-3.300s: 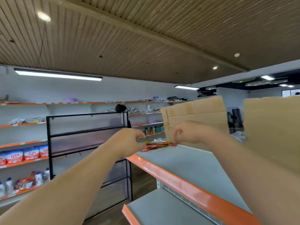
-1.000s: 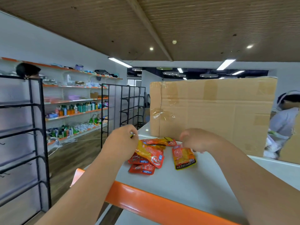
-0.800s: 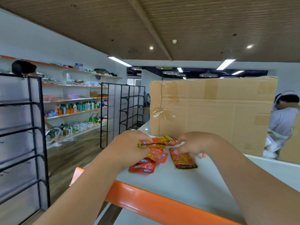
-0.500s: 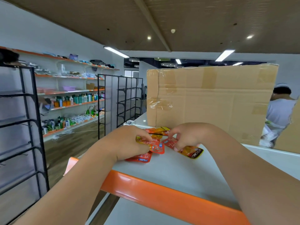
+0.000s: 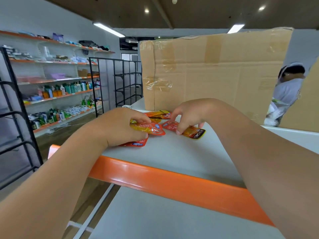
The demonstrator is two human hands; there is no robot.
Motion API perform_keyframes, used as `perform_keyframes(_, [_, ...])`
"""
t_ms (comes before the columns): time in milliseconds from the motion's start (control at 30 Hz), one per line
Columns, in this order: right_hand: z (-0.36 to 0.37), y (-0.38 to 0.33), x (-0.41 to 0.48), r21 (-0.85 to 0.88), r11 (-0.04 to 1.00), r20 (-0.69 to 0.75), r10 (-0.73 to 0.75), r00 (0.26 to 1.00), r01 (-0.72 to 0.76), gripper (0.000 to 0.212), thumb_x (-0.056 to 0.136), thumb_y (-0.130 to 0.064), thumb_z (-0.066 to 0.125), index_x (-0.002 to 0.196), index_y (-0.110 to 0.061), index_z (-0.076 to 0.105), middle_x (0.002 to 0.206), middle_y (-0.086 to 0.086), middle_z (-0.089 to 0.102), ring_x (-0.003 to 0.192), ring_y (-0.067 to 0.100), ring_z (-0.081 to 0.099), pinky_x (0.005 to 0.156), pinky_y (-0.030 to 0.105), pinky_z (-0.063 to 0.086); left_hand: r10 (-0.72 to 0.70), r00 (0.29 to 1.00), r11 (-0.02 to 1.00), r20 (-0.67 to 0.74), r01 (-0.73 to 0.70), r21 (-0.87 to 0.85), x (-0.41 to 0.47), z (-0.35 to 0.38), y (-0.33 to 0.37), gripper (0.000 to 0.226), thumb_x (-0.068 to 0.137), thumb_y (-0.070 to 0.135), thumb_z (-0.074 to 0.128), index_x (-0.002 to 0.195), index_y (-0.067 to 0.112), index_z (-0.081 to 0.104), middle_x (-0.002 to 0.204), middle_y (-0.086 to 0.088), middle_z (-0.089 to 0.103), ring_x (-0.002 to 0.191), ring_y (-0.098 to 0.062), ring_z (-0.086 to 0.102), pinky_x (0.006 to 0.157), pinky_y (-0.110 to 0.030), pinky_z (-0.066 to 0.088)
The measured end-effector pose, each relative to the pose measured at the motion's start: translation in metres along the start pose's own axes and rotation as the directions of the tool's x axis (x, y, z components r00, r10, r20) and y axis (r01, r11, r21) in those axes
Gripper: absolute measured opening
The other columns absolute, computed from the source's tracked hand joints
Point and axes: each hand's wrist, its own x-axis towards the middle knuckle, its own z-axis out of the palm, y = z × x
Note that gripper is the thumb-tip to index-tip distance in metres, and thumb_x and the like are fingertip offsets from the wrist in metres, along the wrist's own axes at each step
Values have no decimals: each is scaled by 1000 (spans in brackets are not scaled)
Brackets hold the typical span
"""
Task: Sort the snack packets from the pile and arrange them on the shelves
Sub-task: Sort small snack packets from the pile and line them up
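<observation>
Several small orange and red snack packets lie in a loose pile on the grey top shelf (image 5: 172, 156) with an orange front edge. My left hand (image 5: 120, 126) pinches one orange packet (image 5: 150, 129) between thumb and fingers, above a red packet (image 5: 138, 143) lying flat. My right hand (image 5: 188, 112) pinches a red-and-yellow packet (image 5: 189, 130) marked KONCHEW against the shelf. More packets (image 5: 158, 114) lie behind, by the box.
A large cardboard box (image 5: 215, 75) stands upright just behind the pile. A second box edge (image 5: 305, 109) is at the far right, with a person in white (image 5: 286, 90) between them. Black wire racks (image 5: 119, 80) and stocked wall shelves (image 5: 57, 94) fill the left. A lower grey shelf (image 5: 164, 218) is below.
The view dropped and came closer to the pile. My left hand lifted an orange packet off the pile, and my right hand came down onto the KONCHEW packet and pulled it slightly right.
</observation>
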Motion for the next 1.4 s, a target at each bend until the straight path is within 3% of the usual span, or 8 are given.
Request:
perform_keyframes(133, [2,1,0,-2,1000,-9,-4,1000,4,61,82,-37,79,139,-33,55,112,-1,53,103,23,63,88,44,60,-10,1000,1000,-6,10,-18,0,2,-1,38,83,45,77,119,54,66,118,25,58,108,-2,54,93,-28,44])
perform_keyframes(267, [4,0,0,11,1000,-26,-4,1000,4,59,83,-36,78,138,-32,56,131,1,54,105,24,62,86,42,60,6,999,1000,-54,-7,-19,2,4,-6,33,82,45,79,112,52,67,105,30,58,97,8,53,83,-24,42])
perform_keyframes(500, [5,-2,-1,20,1000,-41,22,999,-21,57,83,-35,77,136,-33,57,137,2,52,105,25,62,86,43,60,22,993,1000,-120,-22,-5,6,3,-9,28,81,48,78,108,49,68,103,27,59,99,1,56,78,-26,44])
perform_keyframes(667, [-1,0,-17,-12,999,-105,44,993,-46,47,85,-33,76,130,-28,62,119,0,58,101,23,63,88,40,59,31,991,999,-127,-32,-7,5,7,-5,27,82,52,76,108,50,67,98,28,57,93,1,57,75,-28,44])
perform_keyframes(800, [-3,17,-34,63,998,-229,39,973,-26,40,82,-31,75,121,-29,65,86,-13,54,72,7,55,67,27,48,35,985,999,-171,-32,20,6,5,8,29,83,55,73,110,48,67,90,32,54,91,-3,58,75,-30,45])
perform_keyframes(900, [0,37,-50,112,994,-297,39,954,-6,42,81,-33,76,121,-30,62,83,-14,52,73,9,54,60,26,40,52,975,998,-217,-45,37,10,6,22,32,81,57,73,112,48,66,93,34,56,91,1,57,70,-26,41])
perform_keyframes(1100, [16,93,-98,227,974,-372,96,923,-10,45,79,-35,76,121,-30,62,99,-7,58,88,17,60,66,28,46,75,962,986,-263,-110,-122,19,39,82,23,81,44,78,102,45,69,95,29,66,80,16,55,69,-23,41])
perform_keyframes(1400, [41,221,-242,288,929,-413,341,845,-234,43,77,-38,74,119,-37,63,110,-5,64,93,20,64,83,35,56,234,954,942,-185,-270,-200,35,106,243,23,77,47,79,98,46,69,92,31,66,72,6,58,72,-29,51])
